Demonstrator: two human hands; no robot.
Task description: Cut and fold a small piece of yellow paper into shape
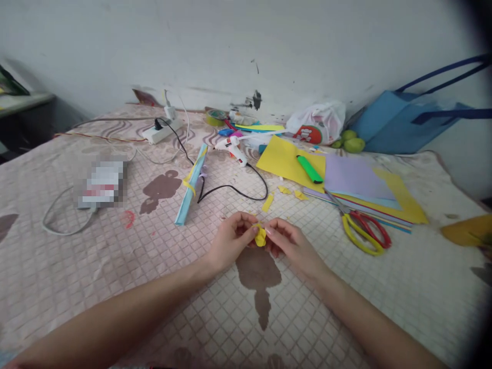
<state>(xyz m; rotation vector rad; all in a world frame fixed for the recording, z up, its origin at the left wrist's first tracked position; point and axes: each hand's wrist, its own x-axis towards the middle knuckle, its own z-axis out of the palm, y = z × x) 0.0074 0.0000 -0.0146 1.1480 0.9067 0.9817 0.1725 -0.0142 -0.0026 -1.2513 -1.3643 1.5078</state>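
Left hand (pixel 233 238) and right hand (pixel 289 240): fingertips pinching a curled yellow paper piece (pixel 260 238) between them. Shaping judged partly done. Apparently outstanding: loose yellow paper cutouts (pixel 284 190) just beyond the fingers. Forward-left of the fingers, a light-blue paper roll (pixel 185 206) bears a yellow strip (pixel 188 184). Hot glue gun (pixel 231 147), farther forward, unheld.

We're up at head height, looking forward and down across the table (pixel 172 318), and there's the left hand (pixel 232 238) and the right hand (pixel 290 241), near us, a little below the middle of our view! Beyond them we catch the table's far side and, up top, the wall (pixel 230 46) facing us.
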